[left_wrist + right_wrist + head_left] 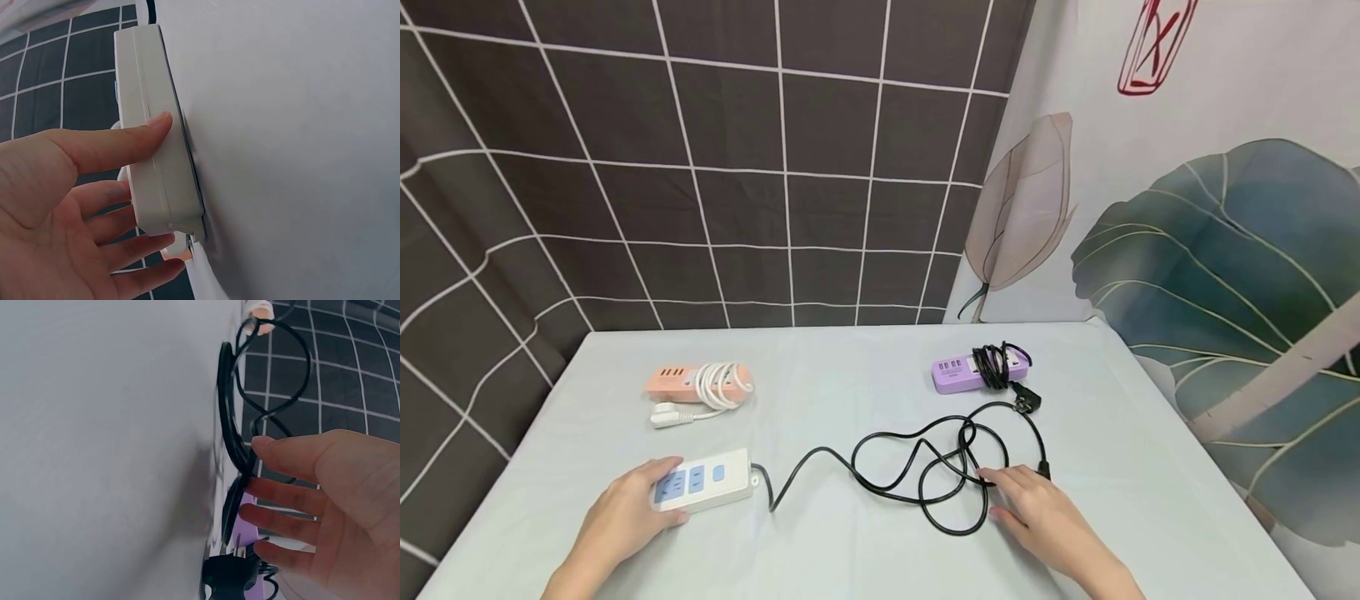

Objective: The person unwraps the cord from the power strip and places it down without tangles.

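Note:
In the head view a white power strip (722, 482) with blue sockets lies at the front left of the table. My left hand (625, 508) holds its left end, thumb on the near side and fingers on the far side. The left wrist view shows the thumb against the strip's side (150, 81). A black cord (887, 492) runs from the strip into loose loops at the right. My right hand (1037, 508) is at these loops, fingers extended and fingertips at the cord (247, 456). The cord's black plug (231, 575) lies beyond that hand.
At the back left lies an orange power strip (670, 384) wrapped in its white cord, with a white plug (670, 415). A purple power strip (955, 375) wrapped in black cord is at the back right. Dark checked cloth (827, 208) hangs behind the white table (835, 367).

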`<state>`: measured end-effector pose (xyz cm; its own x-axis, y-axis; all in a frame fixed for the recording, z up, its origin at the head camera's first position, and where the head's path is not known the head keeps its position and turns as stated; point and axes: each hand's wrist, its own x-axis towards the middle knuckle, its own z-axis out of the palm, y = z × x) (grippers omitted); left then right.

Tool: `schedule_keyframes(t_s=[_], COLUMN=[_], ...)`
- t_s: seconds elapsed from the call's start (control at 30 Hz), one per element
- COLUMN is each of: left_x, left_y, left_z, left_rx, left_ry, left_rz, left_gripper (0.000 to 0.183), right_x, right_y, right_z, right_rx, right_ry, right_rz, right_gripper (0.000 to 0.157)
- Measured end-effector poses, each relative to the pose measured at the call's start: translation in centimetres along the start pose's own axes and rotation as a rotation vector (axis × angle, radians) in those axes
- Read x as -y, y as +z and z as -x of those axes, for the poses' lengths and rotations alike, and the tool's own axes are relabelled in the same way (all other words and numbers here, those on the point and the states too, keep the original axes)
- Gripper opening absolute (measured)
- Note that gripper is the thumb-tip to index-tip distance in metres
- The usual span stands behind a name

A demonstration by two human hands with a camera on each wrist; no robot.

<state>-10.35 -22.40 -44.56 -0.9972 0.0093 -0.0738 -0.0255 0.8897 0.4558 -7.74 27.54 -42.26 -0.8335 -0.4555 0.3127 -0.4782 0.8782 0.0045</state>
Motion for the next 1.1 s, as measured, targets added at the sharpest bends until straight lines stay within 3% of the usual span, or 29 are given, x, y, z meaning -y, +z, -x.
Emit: schedule_keyframes(t_s=[0.17,0.5,0.87,1.1], left_x=[0.0,-0.6,-2.3,-2.6], left_y=[0.3,0.2,0.0,-0.1], left_z=[0.2,0.8,0.9,1.0], left_rx=[-0.047,-0.137,-0.334,-0.333], left_ry=[0.065,0.194,0.242,0.232], left_rz=[-0.017,0.034,0.113,0.117], left_gripper=[0.077,0.059,0.033,0.031], right_x=[-0.3,-0.5,-0.2,0.3], right_y=[-0.2,-0.5,-0.8,-1.2], right_z=[0.3,0.2,-0.8,-1.7], right_rx=[-0.031,-0.068,-0.153,-0.246], right_ry=[0.037,0.022,-0.02,0.007], right_rz=[-0.004,-0.015,-0.039,-0.1], right_gripper=[0.049,0.045,0.04,0.035])
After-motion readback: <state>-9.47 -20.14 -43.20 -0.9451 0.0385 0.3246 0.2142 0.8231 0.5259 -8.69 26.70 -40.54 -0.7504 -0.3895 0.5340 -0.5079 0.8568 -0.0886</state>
